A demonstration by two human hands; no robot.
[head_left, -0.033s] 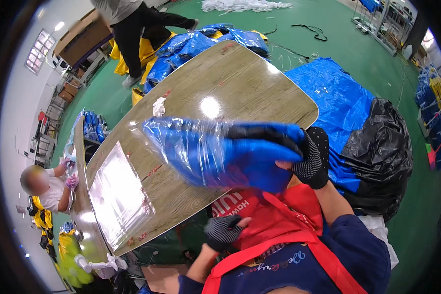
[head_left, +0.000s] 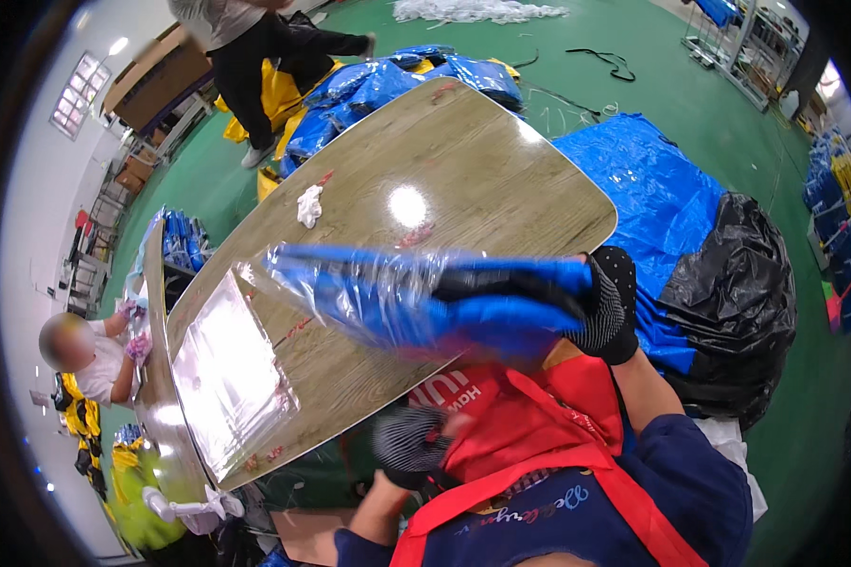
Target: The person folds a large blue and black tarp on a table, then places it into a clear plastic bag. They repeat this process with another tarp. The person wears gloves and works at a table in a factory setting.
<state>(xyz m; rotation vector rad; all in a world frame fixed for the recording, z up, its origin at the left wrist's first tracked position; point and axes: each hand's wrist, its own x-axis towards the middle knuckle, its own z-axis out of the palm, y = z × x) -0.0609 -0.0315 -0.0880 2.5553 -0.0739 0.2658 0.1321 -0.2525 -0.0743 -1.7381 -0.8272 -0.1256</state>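
Note:
My right hand, in a black glove with pale stripes, is closed round the right end of a folded blue and black bundle. The bundle is raised over the near side of the table, and a clear plastic bag covers its left part. Motion blurs the bundle's lower edge. My left hand, gloved alike, is by the red apron below the table edge, apart from the bundle. Its fingers are smeared, so their pose is unclear. A stack of clear plastic bags lies on the table's left part.
The wood-look table bears a crumpled white scrap. Blue packed bundles lie on the floor beyond it, blue sheeting and black plastic to its right. One person stands behind; another works at left.
The bundle's left end has dropped slightly and it now lies flatter. My left hand has moved a little left and down. My right hand keeps its hold.

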